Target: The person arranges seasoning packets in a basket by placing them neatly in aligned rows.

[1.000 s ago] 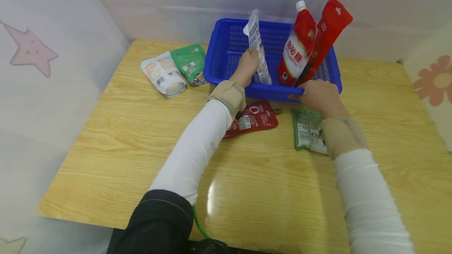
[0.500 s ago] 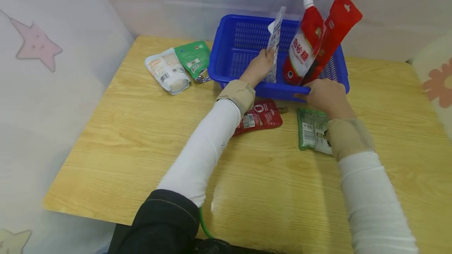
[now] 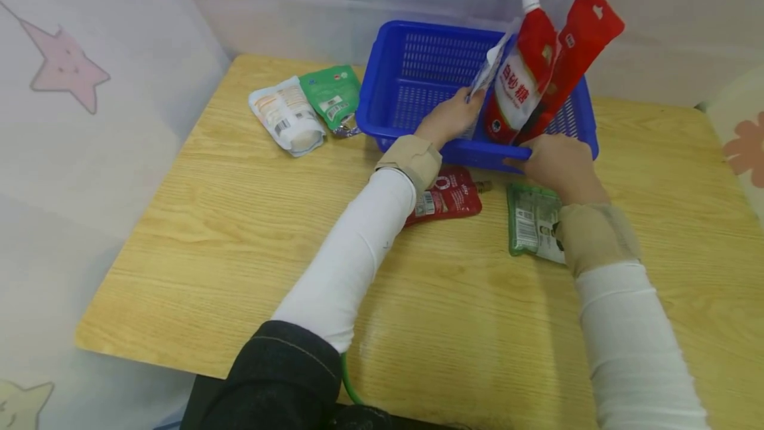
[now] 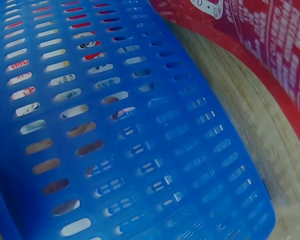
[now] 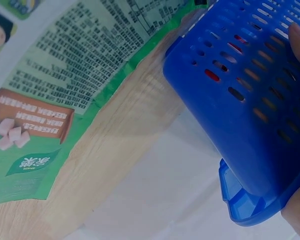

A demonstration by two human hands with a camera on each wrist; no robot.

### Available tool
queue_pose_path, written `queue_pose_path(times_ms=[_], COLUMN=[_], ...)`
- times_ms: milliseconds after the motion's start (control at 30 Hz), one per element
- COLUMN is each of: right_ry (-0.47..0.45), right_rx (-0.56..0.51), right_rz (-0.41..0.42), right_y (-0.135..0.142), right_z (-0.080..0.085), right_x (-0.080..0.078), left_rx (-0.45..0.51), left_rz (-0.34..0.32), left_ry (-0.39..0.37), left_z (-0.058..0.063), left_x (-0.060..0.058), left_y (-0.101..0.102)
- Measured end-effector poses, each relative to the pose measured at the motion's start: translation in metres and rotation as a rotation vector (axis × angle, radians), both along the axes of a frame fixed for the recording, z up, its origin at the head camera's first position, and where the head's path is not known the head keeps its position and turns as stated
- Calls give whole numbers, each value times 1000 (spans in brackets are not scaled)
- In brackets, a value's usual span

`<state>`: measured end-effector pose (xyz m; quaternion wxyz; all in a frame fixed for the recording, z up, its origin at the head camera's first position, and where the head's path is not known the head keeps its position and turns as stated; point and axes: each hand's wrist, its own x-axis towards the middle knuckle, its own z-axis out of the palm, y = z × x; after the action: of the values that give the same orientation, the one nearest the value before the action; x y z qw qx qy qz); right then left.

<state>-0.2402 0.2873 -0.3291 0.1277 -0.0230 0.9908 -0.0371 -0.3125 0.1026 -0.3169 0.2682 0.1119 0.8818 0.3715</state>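
Observation:
A blue plastic basket (image 3: pixel 489 153) with slotted walls stands near the wall, tilted up a little at the front in the head view. My left hand (image 3: pixel 449 118) reaches inside it and holds a white printed pouch (image 3: pixel 491 68) that leans right. Against that pouch stands a red and white sugar pouch (image 3: pixel 518 88) with a white cap, and a long red packet (image 3: pixel 583 28) leans beside it. My right hand (image 3: pixel 560 163) grips the basket's front rim near the right corner. Both wrist views show mostly the basket's slotted side (image 4: pixel 140 125) (image 5: pixel 225 85).
In front of the basket lie a dark red spouted pouch (image 3: pixel 451 196) and a green packet (image 3: pixel 531 225), each partly behind a wrist. To the left, a white pouch (image 3: pixel 288 115) and a green pouch (image 3: pixel 331 95) overlap on the wooden table (image 3: pixel 227 244).
My left hand has moved right inside the basket, bringing the white pouch from upright to leaning against the sugar pouch. My right hand keeps its grip on the rim. The head view has shifted slightly.

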Motion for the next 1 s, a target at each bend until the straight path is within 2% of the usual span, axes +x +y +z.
queue_pose_path(times_ms=[133, 267, 467, 567, 767, 1000], right_ry=[-1, 5, -42, -43, -28, 6], right_rx=[-1, 0, -11, -19, -21, -28], right_rz=[1, 3, -13, -13, -4, 7], right_y=[-2, -3, -2, 0, 1, 2], right_z=[1, 2, 1, 0, 0, 0], right_x=[-1, -1, -2, -1, -2, 0], left_rx=[22, 0, -39, -62, -140, -203], left_rz=[-8, -41, -102, -92, -56, -71], left_ry=[0, 64, 163, 186, 170, 169], left_z=[0, -3, -7, -7, -6, -6], left_x=[-1, -1, 0, 1, 4, 4], left_y=[-2, -4, -3, -3, 1, 4])
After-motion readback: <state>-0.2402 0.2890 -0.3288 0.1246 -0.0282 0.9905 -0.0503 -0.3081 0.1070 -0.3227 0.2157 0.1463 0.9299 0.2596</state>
